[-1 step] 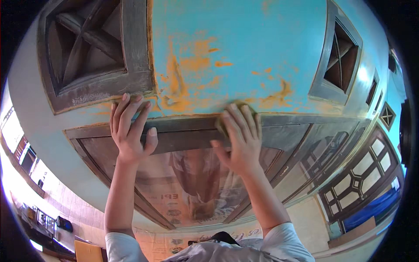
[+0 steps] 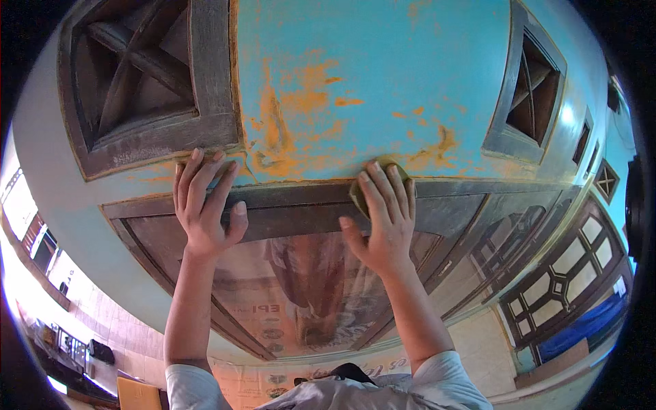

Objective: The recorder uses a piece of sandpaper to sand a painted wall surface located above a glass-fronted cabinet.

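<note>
My left hand point(image 2: 207, 205) lies with fingers spread over the top rail of a dark wooden window frame point(image 2: 294, 197), its fingertips touching the wall just above. Under the fingers of my right hand point(image 2: 388, 219) is a rounded olive-brown piece of sandpaper point(image 2: 360, 198), pressed flat on the same rail farther right. Most of the piece is covered by the fingers. Above the rail, the turquoise wall point(image 2: 410, 61) carries orange and bare worn patches point(image 2: 304, 96). Below it, the glass pane point(image 2: 307, 280) shows reflections.
Dark wooden vents with crossed bars flank the painted wall, one at upper left point(image 2: 147, 68) and one at upper right point(image 2: 529, 89). A paned wooden window point(image 2: 564, 273) stands at far right above blue cloth point(image 2: 581, 335). Printed sheeting point(image 2: 239, 383) lies below.
My right hand has slid slightly to the right along the rail with the sandpaper. My left hand stays in nearly the same place.
</note>
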The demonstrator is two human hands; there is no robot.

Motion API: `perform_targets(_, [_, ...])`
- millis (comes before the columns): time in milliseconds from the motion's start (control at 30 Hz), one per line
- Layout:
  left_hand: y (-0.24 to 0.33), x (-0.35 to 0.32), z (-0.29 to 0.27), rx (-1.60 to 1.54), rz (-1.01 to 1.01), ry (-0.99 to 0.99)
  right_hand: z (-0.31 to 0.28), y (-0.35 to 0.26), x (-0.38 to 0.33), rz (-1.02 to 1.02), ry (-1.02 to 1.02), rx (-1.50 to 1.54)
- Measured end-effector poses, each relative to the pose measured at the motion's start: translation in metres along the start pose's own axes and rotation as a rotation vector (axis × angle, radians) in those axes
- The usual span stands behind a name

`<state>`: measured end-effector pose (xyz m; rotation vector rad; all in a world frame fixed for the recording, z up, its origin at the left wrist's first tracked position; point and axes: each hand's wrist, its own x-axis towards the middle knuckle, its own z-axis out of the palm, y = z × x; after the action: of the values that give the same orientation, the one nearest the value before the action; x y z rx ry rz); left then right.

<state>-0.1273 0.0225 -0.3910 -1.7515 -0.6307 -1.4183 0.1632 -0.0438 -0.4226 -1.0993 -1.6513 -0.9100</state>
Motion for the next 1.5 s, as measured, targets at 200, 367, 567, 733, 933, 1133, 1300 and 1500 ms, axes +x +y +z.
perform_targets(200, [0.019, 0.005, 0.011, -0.014, -0.024, -0.002, 0.001, -0.041, 0.017, -0.003, -0.031, 0.150])
perform_targets(367, [0.025, 0.000, 0.010, -0.036, -0.007, -0.033, -0.005, -0.013, 0.007, -0.064, -0.093, 0.090])
perform_targets(567, [0.034, 0.000, 0.017, -0.027, -0.003, -0.056, -0.006, -0.027, 0.015, -0.048, -0.104, 0.184])
perform_targets(733, [0.036, -0.002, 0.015, -0.058, -0.037, -0.049, 0.001, -0.027, 0.016, -0.139, -0.175, 0.198])
perform_targets(933, [0.059, -0.004, 0.012, -0.050, -0.022, -0.179, -0.025, 0.056, -0.024, 0.123, -0.027, -0.032])
perform_targets(1133, [0.111, 0.021, 0.037, -0.068, 0.050, -0.291, -0.021, 0.047, -0.022, 0.039, 0.015, 0.045])
perform_targets(1300, [0.142, 0.036, 0.053, -0.107, 0.074, -0.314, -0.032, 0.117, -0.030, 0.265, 0.352, 0.031])
perform_targets(1500, [0.152, 0.064, 0.061, -0.121, 0.093, -0.342, -0.036, 0.118, -0.040, 0.055, 0.120, 0.006])
